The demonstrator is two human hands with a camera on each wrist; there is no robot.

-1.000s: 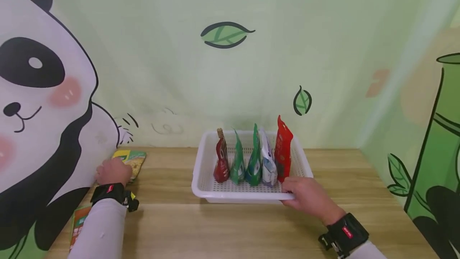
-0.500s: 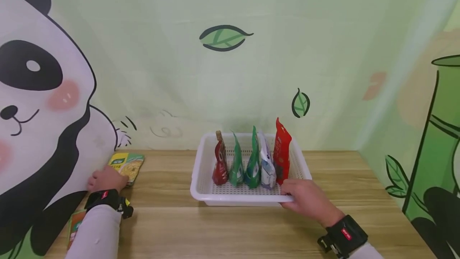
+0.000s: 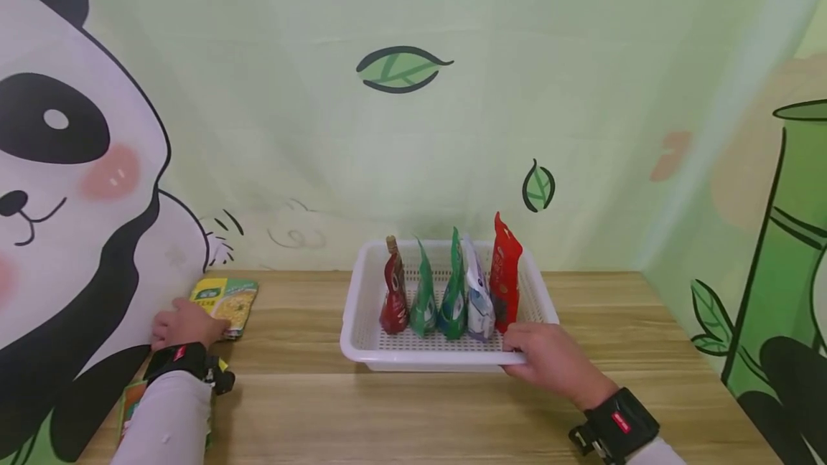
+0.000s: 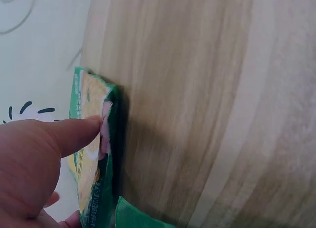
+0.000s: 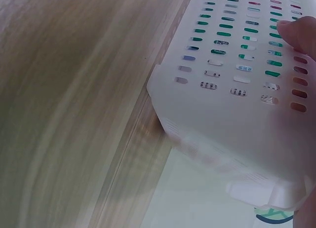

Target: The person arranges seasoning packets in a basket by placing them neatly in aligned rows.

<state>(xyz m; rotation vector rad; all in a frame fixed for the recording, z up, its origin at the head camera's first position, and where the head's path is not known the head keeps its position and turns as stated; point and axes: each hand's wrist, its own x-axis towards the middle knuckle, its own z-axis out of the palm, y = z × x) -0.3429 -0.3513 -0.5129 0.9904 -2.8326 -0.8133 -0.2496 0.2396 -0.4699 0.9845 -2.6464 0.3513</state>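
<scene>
My left hand is at the lower left of a yellow-and-green food packet lying by the wall. In the left wrist view the thumb presses the edge of the packet, and the other fingers curl at its far side, partly hidden. With my right hand I grip the front rim of a white plastic basket near its right corner; the right wrist view shows the thumb against the slotted outer wall. Inside stand a red pouch, two green pouches, a white-and-purple pouch and a red bag.
An orange-and-green packet lies partly under my left forearm. A green packet edge shows low in the left wrist view. The wooden table meets a printed panda wall behind and at both sides.
My left hand has slid left and slightly toward me, from over the packet to its lower-left edge, uncovering more of its face. My right hand stays on the basket rim.
</scene>
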